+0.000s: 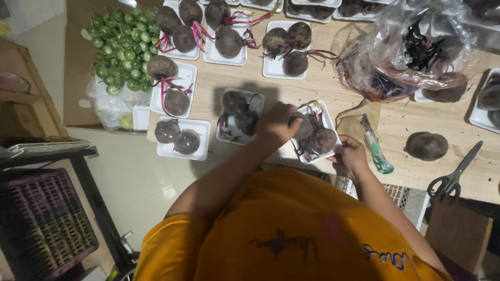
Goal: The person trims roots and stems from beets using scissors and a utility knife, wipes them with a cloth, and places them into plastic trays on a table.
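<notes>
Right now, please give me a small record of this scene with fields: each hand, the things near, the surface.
left hand: on a beetroot in a white tray
right hand: at the same tray's near edge
nearby: green-handled knife, scissors, loose beetroot, plastic bag, small green round vegetables
surface: wooden table
</notes>
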